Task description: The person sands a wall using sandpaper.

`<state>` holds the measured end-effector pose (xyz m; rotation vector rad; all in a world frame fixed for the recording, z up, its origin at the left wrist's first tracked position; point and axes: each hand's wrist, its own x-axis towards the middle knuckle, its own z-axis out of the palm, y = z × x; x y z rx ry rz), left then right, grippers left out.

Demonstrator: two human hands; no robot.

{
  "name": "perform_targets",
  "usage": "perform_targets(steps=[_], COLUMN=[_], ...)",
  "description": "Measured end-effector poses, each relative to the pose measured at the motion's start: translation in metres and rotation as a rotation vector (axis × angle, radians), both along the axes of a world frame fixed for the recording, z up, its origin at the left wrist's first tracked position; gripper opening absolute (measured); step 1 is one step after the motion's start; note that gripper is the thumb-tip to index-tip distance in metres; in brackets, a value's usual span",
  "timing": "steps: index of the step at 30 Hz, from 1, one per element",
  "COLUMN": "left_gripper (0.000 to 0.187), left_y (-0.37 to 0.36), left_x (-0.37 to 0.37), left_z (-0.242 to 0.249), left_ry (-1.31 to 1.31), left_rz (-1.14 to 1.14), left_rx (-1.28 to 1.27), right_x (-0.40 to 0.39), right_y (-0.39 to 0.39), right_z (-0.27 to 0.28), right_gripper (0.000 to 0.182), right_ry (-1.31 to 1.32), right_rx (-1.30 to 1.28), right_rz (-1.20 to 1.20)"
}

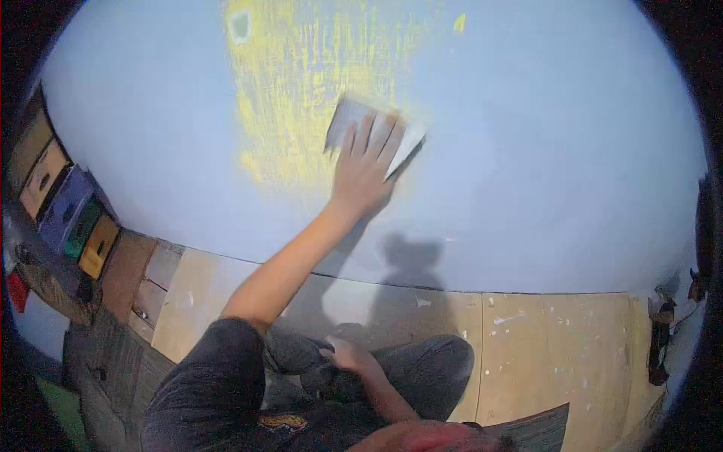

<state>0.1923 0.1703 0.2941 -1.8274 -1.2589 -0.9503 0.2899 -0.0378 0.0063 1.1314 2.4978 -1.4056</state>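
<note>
My left hand (365, 169) presses flat against the pale blue-grey wall (550, 151), arm stretched out and fingers pointing up. Under its palm and fingers is a sheet of what looks like sandpaper (348, 120), grey on the left side and whitish on the right. The sheet lies over the lower right part of a streaky yellow patch (286, 98) on the wall. Low in my lap, my right hand (350, 355) rests by my dark trousers (429, 369) with its fingers curled. Whether those fingers hold anything is hidden.
Light wooden boards (557, 339) spotted with white run along the wall's foot. Stacked coloured boxes (68, 211) stand at the left. Dark items (663, 331) sit at the right edge. A small greenish spot (240, 26) shows high on the wall.
</note>
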Motion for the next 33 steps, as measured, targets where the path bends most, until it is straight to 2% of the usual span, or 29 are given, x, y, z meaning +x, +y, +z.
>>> perform_targets(steps=[2, 4, 5, 7, 8, 11, 12, 13, 15, 16, 17, 19, 20, 22, 23, 24, 27, 28, 29, 31, 32, 33], left_gripper=[0.078, 0.079, 0.079, 0.074, 0.072, 0.056, 0.05, 0.044, 0.038, 0.04, 0.043, 0.045, 0.045, 0.044, 0.043, 0.043, 0.04, 0.035, 0.034, 0.033, 0.034, 0.034], left_y=[-0.023, -0.049, -0.06, -0.079, -0.088, -0.13, -0.146, -0.161, -0.19, -0.202, -0.212, -0.224, -0.224, -0.22, -0.221, -0.222, -0.232, -0.229, -0.23, -0.234, -0.23, -0.23], left_x=[-0.04, -0.083, -0.101, -0.128, -0.133, -0.137, -0.145, -0.148, -0.136, -0.128, -0.12, -0.106, -0.1, -0.098, -0.098, -0.099, -0.096, -0.097, -0.1, -0.107, -0.115, -0.12], left_z=[-0.054, -0.079, -0.084, -0.103, -0.111, -0.138, -0.142, -0.149, -0.171, -0.171, -0.17, -0.185, -0.188, -0.184, -0.181, -0.194, -0.159, -0.157, -0.159, -0.165, -0.162, -0.164], left_ry=[0.005, 0.013, 0.017, 0.003, -0.004, -0.368, -0.495, -0.618, -0.618, -0.684, -0.749, -0.694, -0.751, -0.937, -1.031, -1.116, -1.166, -0.98, -0.932, -0.839, -0.59, -0.668], left_rz=[0.045, 0.154, 0.229, 0.212, 0.202, 0.018, 0.015, 0.011, -0.08, -0.224, -0.371, -0.587, -0.506, -0.617, -0.674, -0.734, -0.713, -0.682, -0.619, -0.496, -0.378, -0.432], left_rx=[-0.165, -0.343, -0.414, -0.39, -0.38, -0.524, -0.792, -1.065, -1.128, -1.253, -1.378, -1.413, -1.579, -1.686, -1.735, -1.672, -1.631, -1.533, -1.53, -1.527, -1.528, -1.418], right_x=[0.003, 0.01, 0.01, 0.019, 0.024, 0.016, 0.015, 0.012, 0.008, 0.006, 0.008, 0.012, 0.02, 0.032, 0.034, 0.035, 0.031, 0.03, 0.027, 0.023, 0.021, 0.017], right_y=[-0.003, -0.004, -0.003, -0.002, 0.006, 0.008, 0.003, 0.002, 0.006, 0.011, 0.011, 0.021, 0.024, 0.019, 0.017, 0.018, 0.021, 0.025, 0.028, 0.024, 0.022, 0.022], right_z=[0.008, 0.026, 0.021, 0.006, 0.037, 0.019, 0.041, 0.039, 0.015, 0.002, 0.008, 0.021, 0.036, 0.072, 0.072, 0.07, 0.062, 0.057, 0.053, 0.045, 0.042, 0.038], right_gripper=[0.067, 0.066, 0.065, 0.063, 0.061, 0.061, 0.064, 0.067, 0.073, 0.086, 0.09, 0.098, 0.094, 0.087, 0.082, 0.078, 0.067, 0.063, 0.059, 0.054, 0.052, 0.05], right_ry=[-0.02, -0.058, 0.004, 0.126, 0.09, 0.063, 0.049, 0.102, 0.207, 0.438, 0.579, 0.494, 0.512, 0.527, 0.585, 0.645, 0.695, 0.691, 0.688, 0.432, 0.377, 0.373], right_rx=[0.019, 0.047, 0.057, 0.068, 0.016, 0.136, 0.192, 0.235, 0.324, 0.356, 0.233, 0.657, 0.356, -0.245, -0.246, -0.245, -0.234, -0.232, -0.226, -0.176, -0.153, -0.124], right_rz=[-0.007, -0.021, -0.057, -0.126, -0.068, -0.152, -0.193, -0.254, -0.375, -0.445, -0.487, -0.437, -0.406, -0.34, -0.292, -0.241, -0.145, -0.121, -0.096, -0.222, -0.248, -0.275])
